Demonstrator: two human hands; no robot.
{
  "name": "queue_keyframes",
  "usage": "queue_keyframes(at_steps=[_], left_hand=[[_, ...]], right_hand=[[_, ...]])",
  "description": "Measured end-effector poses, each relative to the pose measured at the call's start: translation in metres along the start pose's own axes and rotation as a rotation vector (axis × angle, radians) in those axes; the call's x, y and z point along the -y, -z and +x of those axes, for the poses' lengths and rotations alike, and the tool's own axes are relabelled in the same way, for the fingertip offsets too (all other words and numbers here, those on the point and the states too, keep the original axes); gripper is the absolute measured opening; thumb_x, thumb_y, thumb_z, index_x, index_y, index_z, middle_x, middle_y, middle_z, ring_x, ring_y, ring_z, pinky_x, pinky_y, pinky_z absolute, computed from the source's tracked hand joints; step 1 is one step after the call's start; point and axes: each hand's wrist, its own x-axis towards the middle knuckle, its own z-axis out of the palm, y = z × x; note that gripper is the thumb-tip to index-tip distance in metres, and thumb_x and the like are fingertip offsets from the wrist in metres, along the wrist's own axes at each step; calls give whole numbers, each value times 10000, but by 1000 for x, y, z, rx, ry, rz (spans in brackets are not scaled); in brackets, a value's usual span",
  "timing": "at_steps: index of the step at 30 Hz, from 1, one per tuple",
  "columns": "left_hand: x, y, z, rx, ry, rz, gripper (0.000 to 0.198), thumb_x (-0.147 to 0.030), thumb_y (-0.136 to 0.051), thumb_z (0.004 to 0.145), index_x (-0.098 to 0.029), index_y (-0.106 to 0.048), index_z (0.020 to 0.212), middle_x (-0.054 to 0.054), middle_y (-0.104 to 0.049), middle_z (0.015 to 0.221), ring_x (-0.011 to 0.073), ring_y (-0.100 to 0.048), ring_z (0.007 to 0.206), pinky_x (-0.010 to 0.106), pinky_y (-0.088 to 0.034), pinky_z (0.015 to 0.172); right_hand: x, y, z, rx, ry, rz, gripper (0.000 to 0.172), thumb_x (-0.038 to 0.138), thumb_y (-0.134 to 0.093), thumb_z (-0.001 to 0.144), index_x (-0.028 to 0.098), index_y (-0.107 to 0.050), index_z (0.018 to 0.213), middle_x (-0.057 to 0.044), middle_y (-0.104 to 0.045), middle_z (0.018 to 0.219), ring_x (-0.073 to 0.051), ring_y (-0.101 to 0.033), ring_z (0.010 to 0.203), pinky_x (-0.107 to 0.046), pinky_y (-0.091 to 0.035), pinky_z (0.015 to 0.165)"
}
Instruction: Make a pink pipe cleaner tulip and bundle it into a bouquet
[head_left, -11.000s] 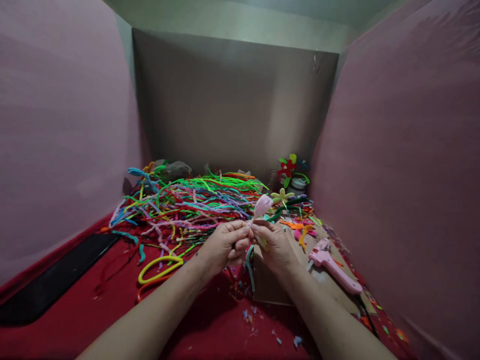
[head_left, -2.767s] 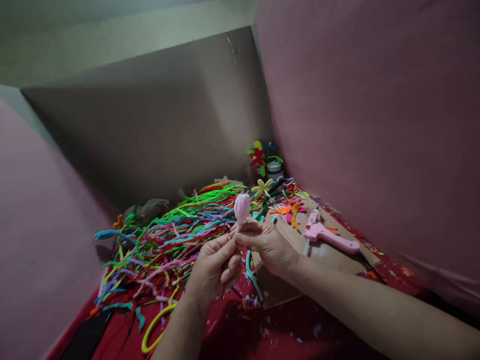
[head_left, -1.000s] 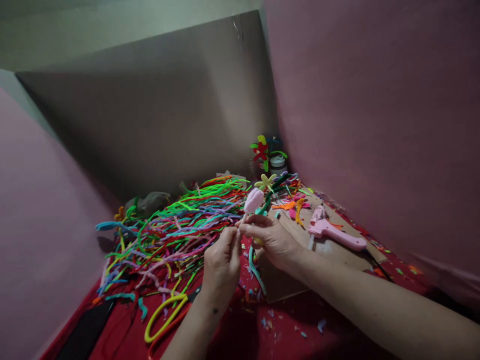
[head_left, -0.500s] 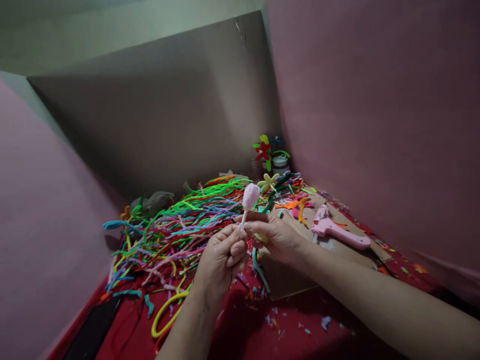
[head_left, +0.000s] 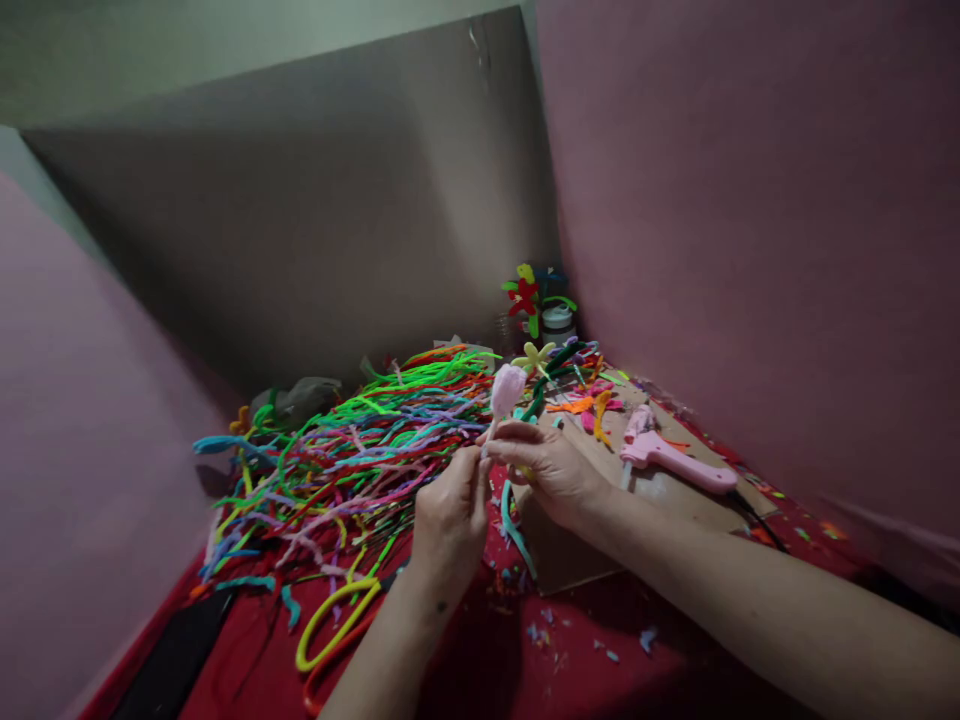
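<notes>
A pale pink, fuzzy, bud-shaped flower head on a thin stem (head_left: pixel 508 391) stands near the centre of the frame, tilted slightly to the right. Both hands grasp its stem just below the bud: the left hand (head_left: pixel 452 510) pinches low on it with thumb and fingers, and the right hand (head_left: pixel 553 472) grips it from the right side, fingertips close against those of the left. A bit of yellow shows under the right fingers; what it is cannot be told.

Left of centre spreads a large tangled heap of fuzzy, multicoloured pipe cleaners (head_left: pixel 375 440), bright green along its top edge. At the lower left of the frame lie scissors with yellow and orange loop handles (head_left: pixel 337 625), partly hidden by the left forearm, and farther left a flat black slab (head_left: pixel 176 655).

Right of centre, a pink plastic glue gun (head_left: pixel 675 462) rests on a flat brown cardboard sheet (head_left: pixel 574 560), with orange and magenta fuzzy pieces (head_left: pixel 600 410) near its upper edge. A pale yellow fuzzy flower (head_left: pixel 534 358) sits just above the pink bud in the frame, and behind it a red fuzzy flower (head_left: pixel 523 297) stands beside a white-lidded container (head_left: pixel 557 322). Small coloured scraps dot the red cloth (head_left: pixel 480 660) at the lower centre.
</notes>
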Motion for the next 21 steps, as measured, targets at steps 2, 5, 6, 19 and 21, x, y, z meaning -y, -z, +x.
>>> queue_keyframes(at_steps=[2, 5, 6, 19, 21], left_hand=[[2, -1, -1, 4, 12, -8, 155, -285, -486, 834, -201, -598, 769, -32, -487, 584, 94, -396, 507, 212, -317, 539], [0, -1, 0, 48, 154, -198, 186, -324, -508, 828, -187, -578, 724, -39, -442, 557, 83, -363, 493, 200, -292, 490], [-1, 0, 1, 71, 222, -300, 196, -337, -529, 816, -180, -564, 703, -44, -420, 543, 75, -347, 479, 192, -274, 466], [2, 4, 7, 350, 492, -886, 243, -396, -558, 805, -171, -515, 722, -90, -348, 439, 25, -191, 337, 155, -180, 340], [3, 1, 6, 266, 405, -679, 290, -400, -557, 806, -160, -498, 654, -68, -389, 465, 35, -274, 374, 161, -224, 368]], right_hand=[[-1, 0, 0, 2, 25, -28, 112, 165, -762, 546, 169, -672, 612, 34, -606, 662, -67, -476, 600, -233, -345, 592], [-3, 1, 0, 36, 48, -15, 96, 162, -753, 562, 174, -680, 624, 32, -609, 670, -66, -473, 593, -235, -354, 596], [-4, 1, 1, 49, 49, -5, 93, 165, -750, 566, 173, -683, 629, 31, -610, 665, -66, -472, 587, -235, -357, 595], [-1, 2, 1, 122, 77, -10, 170, 236, -785, 544, 148, -675, 640, 20, -593, 638, -68, -471, 569, -230, -379, 598], [-1, 1, 1, 70, 74, 4, 187, 231, -797, 516, 155, -663, 623, 24, -592, 642, -74, -485, 591, -231, -390, 620]])
